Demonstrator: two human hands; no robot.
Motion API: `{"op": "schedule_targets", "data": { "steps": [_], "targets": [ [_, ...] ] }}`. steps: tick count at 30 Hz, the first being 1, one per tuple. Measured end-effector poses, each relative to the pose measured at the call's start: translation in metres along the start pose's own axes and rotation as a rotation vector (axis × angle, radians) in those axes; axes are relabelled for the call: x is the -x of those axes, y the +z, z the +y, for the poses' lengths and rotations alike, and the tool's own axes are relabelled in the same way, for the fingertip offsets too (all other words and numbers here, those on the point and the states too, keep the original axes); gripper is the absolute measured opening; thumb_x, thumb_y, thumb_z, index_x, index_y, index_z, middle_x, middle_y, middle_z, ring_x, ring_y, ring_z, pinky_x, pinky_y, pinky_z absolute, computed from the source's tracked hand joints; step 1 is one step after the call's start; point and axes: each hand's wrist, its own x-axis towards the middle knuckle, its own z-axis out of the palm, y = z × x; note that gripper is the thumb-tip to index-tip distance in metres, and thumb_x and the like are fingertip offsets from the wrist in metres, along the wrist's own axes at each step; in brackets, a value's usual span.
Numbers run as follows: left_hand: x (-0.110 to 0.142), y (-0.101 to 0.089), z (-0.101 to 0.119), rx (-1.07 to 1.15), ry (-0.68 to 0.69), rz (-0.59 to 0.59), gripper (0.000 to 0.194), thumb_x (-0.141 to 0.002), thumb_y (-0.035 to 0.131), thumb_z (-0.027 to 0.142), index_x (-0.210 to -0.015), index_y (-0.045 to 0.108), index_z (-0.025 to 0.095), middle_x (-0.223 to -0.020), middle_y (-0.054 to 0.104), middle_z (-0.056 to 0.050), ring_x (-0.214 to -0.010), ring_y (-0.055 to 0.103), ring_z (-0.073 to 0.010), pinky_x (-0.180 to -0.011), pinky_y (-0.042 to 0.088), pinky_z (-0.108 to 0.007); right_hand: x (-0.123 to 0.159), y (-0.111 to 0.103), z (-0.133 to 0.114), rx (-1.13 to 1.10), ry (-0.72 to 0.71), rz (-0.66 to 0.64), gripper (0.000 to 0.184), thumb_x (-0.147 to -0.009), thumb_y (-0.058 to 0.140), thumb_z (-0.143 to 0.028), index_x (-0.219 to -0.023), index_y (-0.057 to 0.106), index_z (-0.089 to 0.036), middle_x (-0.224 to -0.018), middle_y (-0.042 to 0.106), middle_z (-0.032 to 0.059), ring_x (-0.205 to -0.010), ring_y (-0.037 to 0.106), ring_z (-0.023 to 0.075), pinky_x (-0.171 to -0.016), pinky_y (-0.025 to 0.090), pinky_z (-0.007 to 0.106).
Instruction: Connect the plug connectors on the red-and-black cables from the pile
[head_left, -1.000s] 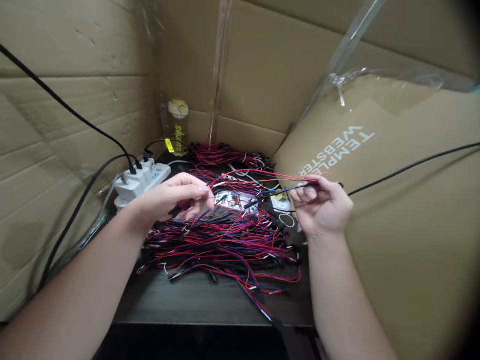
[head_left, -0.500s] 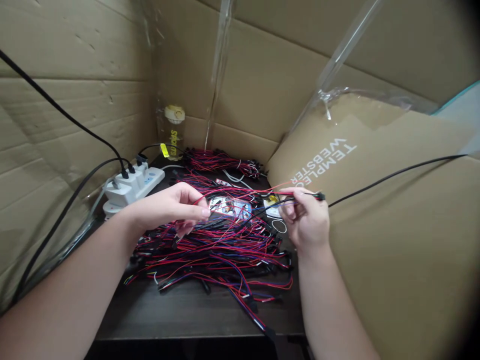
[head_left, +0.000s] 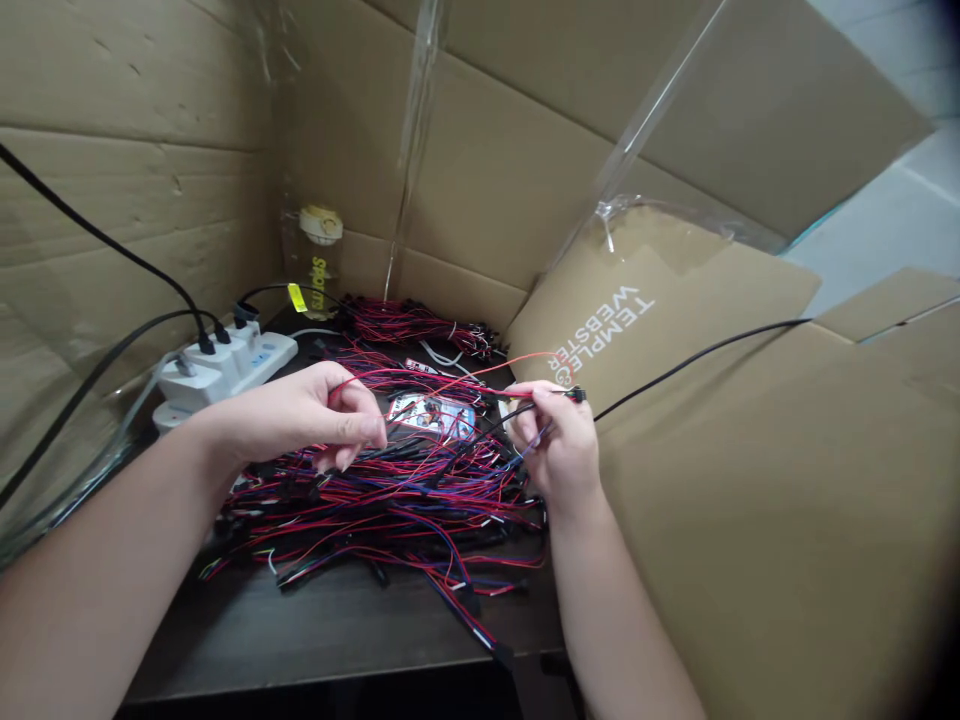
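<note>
Between my two hands stretches a wire harness (head_left: 442,376) of thin red, black and blue wires. My right hand (head_left: 559,430) is closed round its right end, where a small black connector (head_left: 576,394) sticks out past the fingers. My left hand (head_left: 330,415) pinches the red wires at the left, thumb against the fingers. One thin orange-red wire (head_left: 502,365) arcs loose above the others. Below both hands lies a wide pile of similar wire harnesses (head_left: 390,510), red, blue and black with dark ends. A printed card or packet (head_left: 435,415) shows behind the held wires.
A white power strip (head_left: 225,365) with plugs and black cables stands at the left. A clear bottle with a yellow lid (head_left: 321,235) is at the back, beside another wire bundle (head_left: 412,325). Cardboard walls (head_left: 480,170) surround the dark table (head_left: 337,640). A black cable (head_left: 697,355) crosses the right panel.
The view has turned so that everything sits further left. Both hands keep hold of the harness; the loose orange-red wire now arcs higher and apart from the rest.
</note>
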Motion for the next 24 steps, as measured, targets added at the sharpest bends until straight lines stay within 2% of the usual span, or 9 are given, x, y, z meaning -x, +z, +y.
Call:
{"op": "schedule_targets", "data": {
  "steps": [4,7,9,11,12,14,16,19,24],
  "targets": [
    [-0.003,-0.005,-0.001,0.007,0.017,-0.036,0.043,-0.088,0.071,0.056,-0.078,0.080,0.015,-0.051,0.060,-0.003,-0.041,0.039,-0.0057,-0.041,0.027,-0.018,-0.015,-0.007,0.002,0.094,0.122,0.133,0.031,-0.075,0.067,-0.045,-0.084,0.071,-0.016,-0.044,0.043,-0.0068,-0.039,0.031,0.0075,-0.041,0.024,0.024],
    [-0.004,-0.008,0.000,0.052,-0.007,-0.074,0.046,-0.091,0.061,0.052,-0.081,0.082,0.012,-0.058,0.066,-0.009,-0.046,0.043,-0.0088,-0.044,0.031,-0.021,-0.024,-0.019,0.006,0.156,0.145,0.210,0.037,-0.069,0.075,-0.036,-0.099,0.066,-0.015,-0.069,0.064,0.0030,-0.056,0.052,0.0127,-0.050,0.039,0.026],
    [-0.005,-0.010,0.000,0.120,-0.053,-0.100,0.051,-0.092,0.050,0.049,-0.084,0.083,0.010,-0.063,0.069,-0.013,-0.049,0.047,-0.0119,-0.045,0.033,-0.024,-0.022,-0.021,0.007,0.361,-0.077,0.384,0.053,-0.067,0.078,-0.029,-0.116,0.060,-0.018,-0.103,0.069,0.0110,-0.081,0.063,0.0197,-0.069,0.051,0.034],
    [-0.007,-0.010,0.000,0.176,-0.104,-0.111,0.056,-0.091,0.043,0.048,-0.087,0.083,0.009,-0.066,0.070,-0.015,-0.048,0.045,-0.0128,-0.045,0.032,-0.026,-0.012,-0.013,0.006,0.666,-0.455,0.453,0.064,-0.071,0.078,-0.026,-0.131,0.056,-0.023,-0.130,0.061,0.0143,-0.108,0.061,0.0280,-0.092,0.052,0.046],
    [-0.007,-0.009,0.000,0.186,-0.127,-0.116,0.057,-0.091,0.042,0.048,-0.088,0.083,0.008,-0.066,0.070,-0.015,-0.048,0.043,-0.0124,-0.045,0.030,-0.026,-0.005,-0.004,0.006,0.789,-0.631,0.381,0.060,-0.076,0.076,-0.026,-0.134,0.057,-0.026,-0.139,0.056,0.0145,-0.120,0.058,0.0319,-0.102,0.047,0.051],
    [-0.009,-0.006,-0.001,0.195,-0.164,-0.119,0.056,-0.091,0.043,0.049,-0.090,0.082,0.010,-0.067,0.070,-0.013,-0.047,0.041,-0.0118,-0.045,0.028,-0.025,0.010,0.018,0.009,0.938,-0.834,0.021,0.034,-0.084,0.074,-0.027,-0.118,0.069,-0.029,-0.139,0.056,0.0121,-0.129,0.054,0.0355,-0.107,0.045,0.053],
    [-0.011,-0.001,-0.003,0.194,-0.170,-0.114,0.052,-0.091,0.042,0.049,-0.085,0.080,0.013,-0.070,0.072,-0.012,-0.050,0.042,-0.0121,-0.046,0.028,-0.025,0.019,0.040,0.018,1.037,-0.864,-0.185,0.016,-0.090,0.072,-0.027,-0.106,0.076,-0.030,-0.143,0.053,0.0104,-0.131,0.054,0.0340,-0.107,0.044,0.052],
    [-0.014,0.007,-0.006,0.125,-0.136,-0.111,0.047,-0.092,0.039,0.041,-0.073,0.073,0.015,-0.070,0.072,-0.011,-0.053,0.044,-0.0132,-0.050,0.032,-0.025,0.021,0.060,0.035,1.106,-0.828,-0.313,0.014,-0.097,0.067,-0.030,-0.103,0.080,-0.029,-0.148,0.051,0.0114,-0.132,0.052,0.0325,-0.107,0.041,0.052],
    [-0.017,0.012,-0.008,-0.165,-0.067,-0.139,0.042,-0.094,0.044,0.033,-0.070,0.073,0.013,-0.057,0.060,-0.005,-0.051,0.042,-0.0122,-0.051,0.033,-0.026,0.016,0.059,0.044,1.197,-0.801,-0.366,0.020,-0.099,0.065,-0.039,-0.096,0.082,-0.029,-0.147,0.055,0.0109,-0.130,0.050,0.0327,-0.104,0.038,0.051]
  ]
}}
